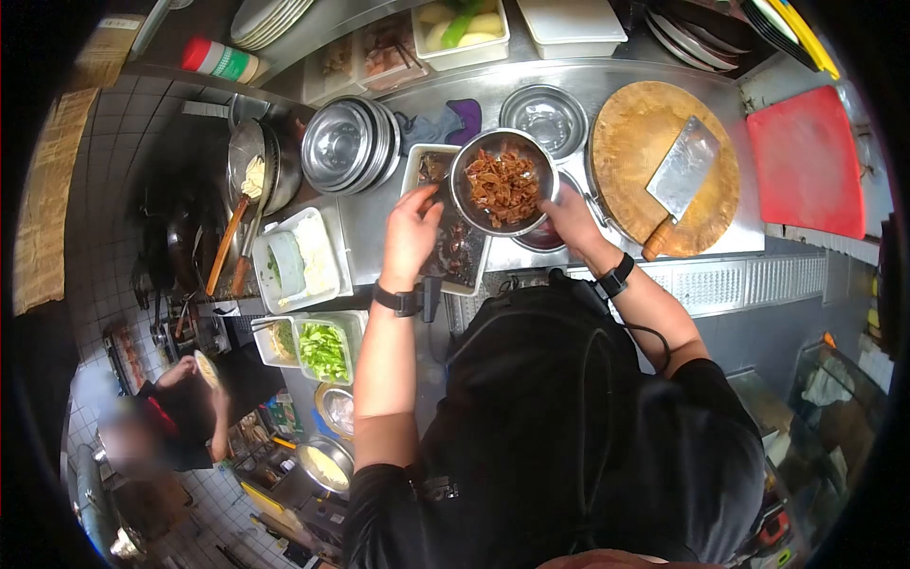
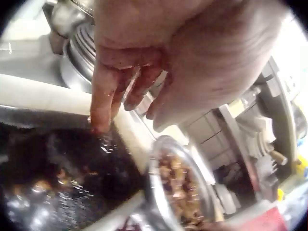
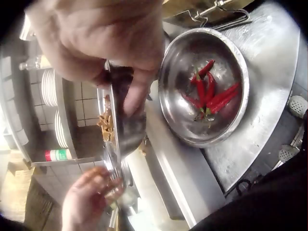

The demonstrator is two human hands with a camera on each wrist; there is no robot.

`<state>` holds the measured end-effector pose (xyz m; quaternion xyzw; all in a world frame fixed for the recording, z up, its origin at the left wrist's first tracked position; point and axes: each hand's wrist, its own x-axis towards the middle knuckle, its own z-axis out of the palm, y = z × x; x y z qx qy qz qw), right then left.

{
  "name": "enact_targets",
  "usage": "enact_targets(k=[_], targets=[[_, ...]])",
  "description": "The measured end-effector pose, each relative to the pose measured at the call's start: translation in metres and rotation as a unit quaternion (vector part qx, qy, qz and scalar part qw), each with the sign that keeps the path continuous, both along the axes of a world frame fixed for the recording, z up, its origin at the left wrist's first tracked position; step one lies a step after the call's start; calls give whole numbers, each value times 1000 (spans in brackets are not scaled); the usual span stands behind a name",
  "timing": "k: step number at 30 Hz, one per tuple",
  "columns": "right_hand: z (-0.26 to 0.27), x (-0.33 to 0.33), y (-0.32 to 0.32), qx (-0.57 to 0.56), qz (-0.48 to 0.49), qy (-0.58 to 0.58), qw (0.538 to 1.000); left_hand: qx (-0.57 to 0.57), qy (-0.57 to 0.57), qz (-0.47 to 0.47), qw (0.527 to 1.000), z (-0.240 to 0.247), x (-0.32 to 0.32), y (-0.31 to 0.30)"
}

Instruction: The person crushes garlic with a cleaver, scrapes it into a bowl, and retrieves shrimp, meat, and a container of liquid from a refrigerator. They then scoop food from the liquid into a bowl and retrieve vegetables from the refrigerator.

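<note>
My right hand (image 1: pixel 569 216) grips the rim of a metal bowl (image 1: pixel 547 180), thumb on the outer wall in the right wrist view. The bowl holds sauce-coated brown pieces (image 1: pixel 502 185) that look like sliced meat. On the bowl's other side, my left hand (image 1: pixel 414 228) holds nothing, and its loosely bent, wet fingers (image 2: pixel 102 96) hang over a white tray (image 2: pixel 48 96) of dark, glossy liquid. The tray lies partly under the bowl. Beside the held bowl, another metal bowl (image 3: pixel 168 113) contains several red chillies (image 3: pixel 210 91).
A cleaver (image 1: pixel 684 171) lies on the round wooden chopping board (image 1: pixel 626 123) at right. Stacked metal bowls (image 1: pixel 341 142) and an empty-looking metal bowl (image 1: pixel 517 104) stand behind. Containers of chopped greens (image 1: pixel 322 351) sit at left. Another person (image 1: pixel 180 417) works at lower left.
</note>
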<state>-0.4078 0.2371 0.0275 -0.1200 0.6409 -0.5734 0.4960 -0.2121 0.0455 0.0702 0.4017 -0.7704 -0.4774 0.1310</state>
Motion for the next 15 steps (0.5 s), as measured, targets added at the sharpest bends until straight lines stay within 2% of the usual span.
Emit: enact_targets(k=[2,3,5,7,13,15], targets=[[1,-3,1,6,3,-9,1000,-24,-168,-8,985,-15,18,-3],[-7,-4,2,-14,-20,-49,998,-23,-167,-8,986,-27,26,-3],[-19,-8,4,-33,-39,-87,995,-118,-236,-98,959,-56,41,-1],[-21,-11,4,-72,-60,-199,975,-94,-252,-95,959,-68,44,2],[-25,-6,-15,-101,-52,-161,980,-71,-279,-78,955,-86,46,6],[-21,-7,-17,-81,-51,-100,990,-86,-282,-77,952,-96,49,4]])
